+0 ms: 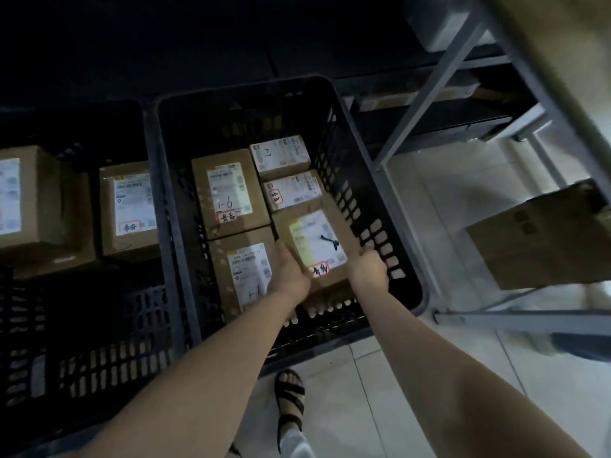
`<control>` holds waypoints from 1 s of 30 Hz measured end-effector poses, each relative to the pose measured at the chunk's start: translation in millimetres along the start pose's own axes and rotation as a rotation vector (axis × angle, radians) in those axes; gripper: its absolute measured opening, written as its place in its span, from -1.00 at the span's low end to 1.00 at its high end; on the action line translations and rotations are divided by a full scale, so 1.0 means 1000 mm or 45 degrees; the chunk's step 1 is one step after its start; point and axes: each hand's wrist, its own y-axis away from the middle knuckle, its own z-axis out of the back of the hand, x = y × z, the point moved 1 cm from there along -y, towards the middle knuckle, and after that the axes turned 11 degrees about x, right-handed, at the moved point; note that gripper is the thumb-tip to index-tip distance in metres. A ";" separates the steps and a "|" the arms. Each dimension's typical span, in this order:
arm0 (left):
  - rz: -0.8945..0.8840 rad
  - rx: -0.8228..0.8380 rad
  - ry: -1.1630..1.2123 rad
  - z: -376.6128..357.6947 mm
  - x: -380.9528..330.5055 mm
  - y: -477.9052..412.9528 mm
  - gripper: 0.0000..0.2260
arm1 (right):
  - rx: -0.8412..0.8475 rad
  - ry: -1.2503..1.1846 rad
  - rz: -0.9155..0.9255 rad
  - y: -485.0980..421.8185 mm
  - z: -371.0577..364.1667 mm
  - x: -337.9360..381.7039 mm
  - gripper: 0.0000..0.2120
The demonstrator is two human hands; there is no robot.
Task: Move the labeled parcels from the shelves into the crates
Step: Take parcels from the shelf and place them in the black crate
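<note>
Currently left grip (289, 272) and right grip (370, 269) are clasping the brown cardboard parcel (317, 246) inside the black slatted plastic crate (402, 233); likely risk: right knuckles pinching against the crate's wall.

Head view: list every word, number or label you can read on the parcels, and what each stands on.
"1-6": handwritten on the label of the rear-left parcel in the middle crate.
The red-framed stamps on several labels: handwritten characters, too blurred to read.
A black pen stroke on the front-right parcel: no readable word.
Printed label text and barcodes: too small to read.
</note>
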 end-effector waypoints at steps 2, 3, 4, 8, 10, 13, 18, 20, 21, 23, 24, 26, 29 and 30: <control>0.027 0.130 -0.012 -0.008 0.014 -0.006 -0.25 | 0.171 0.263 -0.036 -0.010 -0.010 -0.004 -0.64; 0.019 0.165 -0.064 -0.011 0.019 -0.009 -0.31 | 0.236 0.330 -0.053 -0.015 -0.016 -0.005 -0.59; 0.009 0.186 -0.134 -0.014 0.023 -0.012 -0.39 | 0.288 0.344 -0.076 -0.021 -0.021 -0.005 -0.55; -0.003 0.166 -0.361 -0.015 0.028 -0.017 -0.51 | 0.336 0.330 -0.034 -0.038 -0.025 -0.002 -0.47; -0.021 0.135 -0.454 -0.013 0.028 -0.018 -0.52 | 0.322 0.382 -0.030 -0.043 -0.027 -0.003 -0.41; -0.045 0.115 -0.651 -0.012 0.025 -0.018 -0.59 | 0.368 0.549 -0.053 -0.044 -0.038 -0.002 -0.15; -0.128 0.030 -0.681 0.003 0.022 -0.014 -0.72 | 0.258 0.887 0.226 -0.032 -0.041 0.010 -0.30; -0.155 -0.061 -0.785 0.019 0.020 -0.003 -0.70 | 0.215 0.955 0.444 -0.021 -0.038 0.022 -0.48; -0.187 -0.112 -0.847 0.028 0.019 0.005 -0.70 | 0.213 0.992 0.520 -0.014 -0.037 0.029 -0.52; -0.259 -0.238 -0.973 0.048 0.017 0.025 -0.71 | 0.174 1.086 0.668 0.007 -0.034 0.048 -0.57; -0.287 -0.305 -1.023 0.058 0.017 0.038 -0.71 | 0.146 1.132 0.746 0.020 -0.034 0.058 -0.58; -0.311 -0.416 -1.090 0.079 0.020 0.069 -0.72 | 0.086 1.206 0.890 0.051 -0.034 0.075 -0.59; -0.308 -0.588 -1.192 0.112 0.030 0.131 -0.77 | -0.020 1.298 1.106 0.111 -0.038 0.097 -0.60; -0.301 -0.642 -1.211 0.124 0.035 0.154 -0.78 | -0.060 1.314 1.180 0.134 -0.041 0.104 -0.60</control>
